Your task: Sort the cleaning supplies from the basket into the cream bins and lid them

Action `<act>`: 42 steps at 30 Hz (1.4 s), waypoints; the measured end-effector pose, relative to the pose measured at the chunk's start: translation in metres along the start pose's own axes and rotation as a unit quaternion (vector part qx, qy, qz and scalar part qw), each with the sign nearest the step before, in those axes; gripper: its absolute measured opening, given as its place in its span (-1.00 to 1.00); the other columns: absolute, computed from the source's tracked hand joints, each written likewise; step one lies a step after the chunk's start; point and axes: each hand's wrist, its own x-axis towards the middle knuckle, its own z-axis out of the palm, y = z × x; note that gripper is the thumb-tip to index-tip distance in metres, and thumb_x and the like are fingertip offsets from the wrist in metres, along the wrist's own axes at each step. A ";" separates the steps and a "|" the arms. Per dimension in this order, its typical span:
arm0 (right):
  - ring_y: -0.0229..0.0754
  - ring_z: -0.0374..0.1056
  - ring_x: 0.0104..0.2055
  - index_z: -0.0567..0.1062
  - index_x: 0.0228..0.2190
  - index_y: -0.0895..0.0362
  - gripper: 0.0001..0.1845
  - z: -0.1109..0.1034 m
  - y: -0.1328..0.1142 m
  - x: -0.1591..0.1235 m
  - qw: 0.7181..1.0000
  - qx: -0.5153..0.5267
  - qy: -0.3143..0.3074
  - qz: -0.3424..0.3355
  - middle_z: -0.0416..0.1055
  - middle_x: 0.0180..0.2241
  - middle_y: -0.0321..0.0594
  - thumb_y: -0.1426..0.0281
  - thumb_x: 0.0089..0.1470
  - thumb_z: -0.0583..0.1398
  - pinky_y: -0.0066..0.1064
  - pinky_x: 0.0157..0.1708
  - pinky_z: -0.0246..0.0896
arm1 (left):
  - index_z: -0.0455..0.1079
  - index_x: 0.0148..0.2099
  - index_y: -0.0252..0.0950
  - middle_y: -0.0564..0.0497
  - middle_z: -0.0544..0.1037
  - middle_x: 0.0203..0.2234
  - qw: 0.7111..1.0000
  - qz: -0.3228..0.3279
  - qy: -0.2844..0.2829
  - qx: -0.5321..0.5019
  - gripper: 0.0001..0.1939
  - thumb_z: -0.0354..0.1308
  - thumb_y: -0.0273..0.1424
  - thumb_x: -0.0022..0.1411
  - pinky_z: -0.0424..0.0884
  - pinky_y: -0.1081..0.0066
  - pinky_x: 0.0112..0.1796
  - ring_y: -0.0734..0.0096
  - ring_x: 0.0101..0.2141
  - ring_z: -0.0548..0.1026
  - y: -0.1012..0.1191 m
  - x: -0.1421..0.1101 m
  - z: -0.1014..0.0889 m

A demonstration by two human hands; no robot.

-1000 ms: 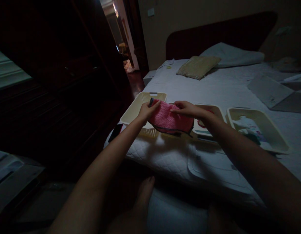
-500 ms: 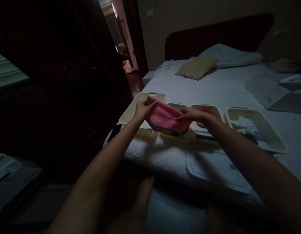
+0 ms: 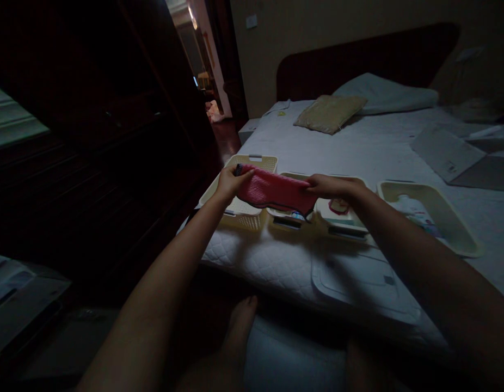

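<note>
A pink cleaning cloth (image 3: 272, 190) with a dark edge is stretched between my two hands, folded over. My left hand (image 3: 229, 185) pinches its left end, where a dark bit sticks up above the fingers. At the other end my right hand (image 3: 327, 186) is closed on the cloth's upper right corner. Below and behind it stand a larger cream basket (image 3: 252, 220) with holes and a smaller cream bin (image 3: 287, 222), partly covered by the cloth. Another bin (image 3: 350, 231), holding something red and white, sits under my right wrist.
At the right a cream bin (image 3: 472, 242) contains a white bottle (image 3: 415, 209). A pale plastic lid (image 3: 358, 277) lies on the bed's front edge. Farther back are a beige cushion (image 3: 330, 114), a light pillow (image 3: 385, 93) and an open grey-white box (image 3: 448, 152).
The cloth has been pulled wider and flatter. My left hand has moved slightly left and my right hand slightly right and up, uncovering more of the bins beneath.
</note>
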 end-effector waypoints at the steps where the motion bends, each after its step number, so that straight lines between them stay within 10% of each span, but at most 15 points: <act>1: -0.34 0.11 -0.55 0.48 -0.51 0.22 -0.81 -0.001 0.000 -0.001 1.000 -0.002 -0.006 -0.001 0.25 -0.61 -0.31 0.37 -0.05 0.12 -0.50 -0.54 0.01 | 0.49 -0.39 -0.39 0.05 0.51 -0.51 1.000 -0.002 0.001 -0.001 -0.58 0.42 -0.19 -0.29 0.26 0.51 -0.44 0.52 -0.48 0.38 -0.001 0.000 -0.001; 20: -0.31 0.13 -0.54 0.43 -0.55 0.17 -0.75 -0.012 -0.004 -0.009 0.989 -0.104 0.093 0.041 0.30 -0.62 -0.31 0.23 -0.08 0.25 -0.46 -0.51 -0.03 | 0.46 -0.43 -0.36 0.11 0.43 -0.58 0.998 0.018 -0.019 0.061 -0.76 0.32 -0.38 -0.25 0.24 0.51 -0.44 0.52 -0.49 0.34 0.002 0.001 -0.010; 27: -0.30 0.09 -0.51 0.39 -0.55 0.17 -0.48 -0.010 0.019 -0.005 0.994 0.014 0.108 0.003 0.28 -0.59 -0.26 -0.05 0.02 0.09 -0.43 -0.49 -0.04 | 0.45 -0.45 -0.35 0.12 0.41 -0.60 0.997 0.018 -0.001 0.076 -0.77 0.33 -0.38 -0.24 0.22 0.52 -0.45 0.54 -0.51 0.31 -0.006 0.003 -0.018; 42: -0.26 0.22 -0.42 0.32 -0.48 0.11 -0.65 -0.015 0.015 -0.010 0.916 0.324 0.235 0.003 0.30 -0.49 -0.28 0.24 -0.29 0.32 -0.39 -0.40 0.18 | 0.42 -0.48 -0.33 0.13 0.35 -0.63 0.995 0.016 0.009 0.099 -0.78 0.31 -0.34 -0.23 0.14 0.51 -0.48 0.54 -0.54 0.25 -0.024 0.008 -0.028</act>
